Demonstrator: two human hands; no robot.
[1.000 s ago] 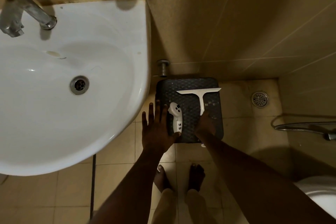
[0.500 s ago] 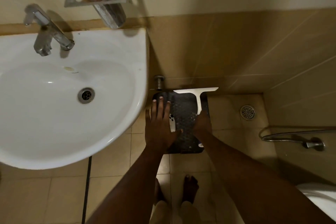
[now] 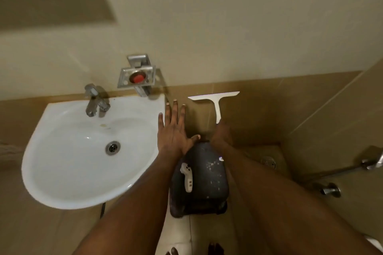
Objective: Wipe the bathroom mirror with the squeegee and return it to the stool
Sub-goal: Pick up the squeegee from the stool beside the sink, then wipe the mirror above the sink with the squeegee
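White squeegee [image 3: 215,101] above right grip [image 3: 222,132]

The only readable marking was a small dark number, seemingly "38", though blur made it uncertain, printed near the lower end of the white handheld controller [image 3: 187,180], which lay by the left edge of the dark stool [image 3: 207,192]. Nothing else carried legible text.
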